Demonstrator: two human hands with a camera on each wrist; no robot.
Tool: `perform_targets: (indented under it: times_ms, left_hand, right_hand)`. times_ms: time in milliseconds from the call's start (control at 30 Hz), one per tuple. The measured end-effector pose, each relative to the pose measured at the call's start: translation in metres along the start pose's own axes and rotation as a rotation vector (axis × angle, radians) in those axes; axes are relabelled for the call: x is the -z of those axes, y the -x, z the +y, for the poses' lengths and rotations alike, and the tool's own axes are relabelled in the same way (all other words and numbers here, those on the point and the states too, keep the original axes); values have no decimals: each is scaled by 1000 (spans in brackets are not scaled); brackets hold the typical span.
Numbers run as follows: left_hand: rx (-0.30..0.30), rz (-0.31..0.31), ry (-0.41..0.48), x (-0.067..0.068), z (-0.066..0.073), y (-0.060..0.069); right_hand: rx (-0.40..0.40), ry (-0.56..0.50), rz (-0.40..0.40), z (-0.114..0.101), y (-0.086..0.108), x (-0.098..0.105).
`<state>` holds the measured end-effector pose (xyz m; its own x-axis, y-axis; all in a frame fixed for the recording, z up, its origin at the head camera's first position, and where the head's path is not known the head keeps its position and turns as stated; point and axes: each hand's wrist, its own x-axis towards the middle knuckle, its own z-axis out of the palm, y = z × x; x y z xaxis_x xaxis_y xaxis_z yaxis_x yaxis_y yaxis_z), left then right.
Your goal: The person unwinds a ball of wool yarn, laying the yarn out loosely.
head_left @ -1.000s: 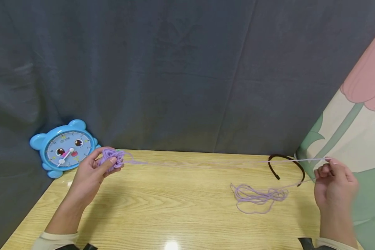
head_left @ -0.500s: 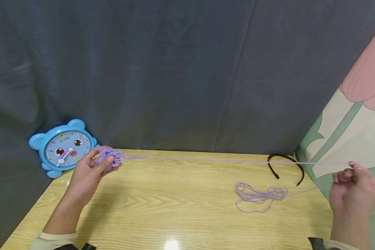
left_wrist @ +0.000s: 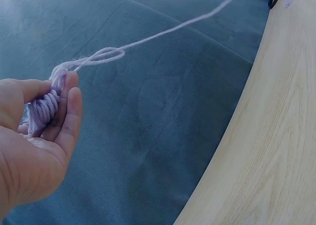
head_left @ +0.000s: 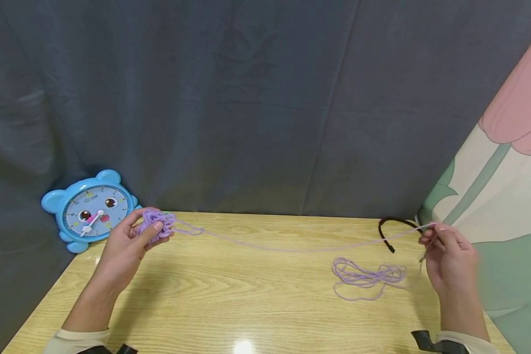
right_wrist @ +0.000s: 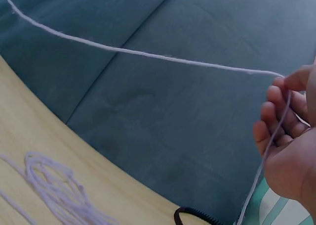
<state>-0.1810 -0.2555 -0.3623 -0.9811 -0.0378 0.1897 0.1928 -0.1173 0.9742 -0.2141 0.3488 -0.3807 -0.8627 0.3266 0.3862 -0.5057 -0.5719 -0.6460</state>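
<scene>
My left hand (head_left: pixel 126 243) holds a bundle of purple yarn (head_left: pixel 158 227) between thumb and fingers, above the table's left side. Out of the bundle comes a small loop, plain in the left wrist view beside the fingertips. From there a single yarn strand (head_left: pixel 287 250) sags across to my right hand (head_left: pixel 451 260), which pinches it between thumb and forefinger. The strand's other part hangs past the right palm, as the right wrist view shows. Below and left of that hand, a loose heap of the same yarn (head_left: pixel 367 278) lies on the table.
A black headband (head_left: pixel 386 241) lies at the table's back right, partly behind the right hand. A blue bear-shaped clock (head_left: pixel 98 211) leans at the back left. Dark grey cloth (head_left: pixel 248 108) hangs behind the wooden table (head_left: pixel 248 305); a flower-printed cloth (head_left: pixel 509 211) hangs at the right.
My right hand moved out to the right, drawing the strand taut, then came back left, and the strand now sags. A small loop spread open by the bundle. The left hand stayed nearly still.
</scene>
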Motion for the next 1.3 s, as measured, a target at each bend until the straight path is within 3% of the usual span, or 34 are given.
perform_targets:
  times_ms: [133, 300, 500, 767, 1067, 1300]
  left_hand:
    - [2, 0, -2, -1, 0, 1]
    - [-5, -13, 1, -3, -1, 2]
    - [-25, -27, -4, -4, -3, 3]
    - [-29, -46, -9, -6, -5, 4]
    - [-37, -51, -14, -10, -4, 4]
    - [-55, -72, 1, -12, -2, 3]
  right_hand:
    - [-31, 59, -53, 5, 0, 4]
    - [-48, 149, -31, 11, 0, 5]
    - [-36, 174, -96, 21, 2, -12]
    - [-38, 214, -302, 67, 17, -64]
    - [-192, 470, -387, 132, 46, -130]
    - [-291, 488, -495, 175, 72, -170]
